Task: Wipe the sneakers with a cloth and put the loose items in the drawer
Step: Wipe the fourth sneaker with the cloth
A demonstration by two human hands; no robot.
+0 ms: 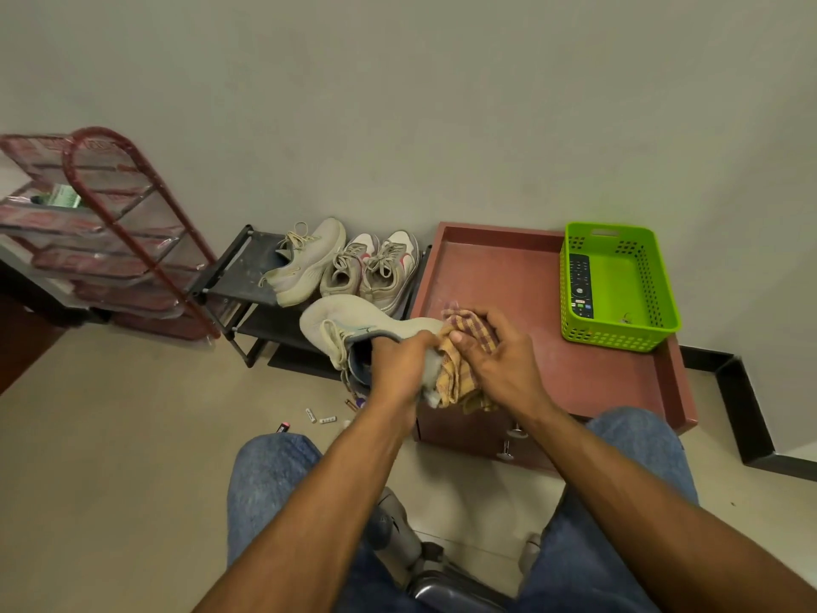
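Note:
My left hand (pixel 400 362) grips a pale beige sneaker (pixel 340 318) at its heel collar and holds it up in front of me, toe pointing left. My right hand (pixel 495 356) presses a yellow and maroon checked cloth (pixel 464 347) against the sneaker's heel. Its matching sneaker (pixel 305 258) and a grey pair with pink trim (pixel 376 267) sit on a low black shoe rack (pixel 247 267). Small batteries (pixel 320 417) and a pink-tipped item (pixel 283 426) lie loose on the floor below my left hand. A brown drawer unit (pixel 521 276) stands below my right hand, its metal handles (pixel 510 440) visible.
A green plastic basket (pixel 619 338) holding a black remote (pixel 580 285) sits on the drawer unit's top at the right. A red folding rack (pixel 110 223) stands at the left by the wall. My knees in jeans (pixel 269 475) and a grey chair frame (pixel 398 537) fill the foreground.

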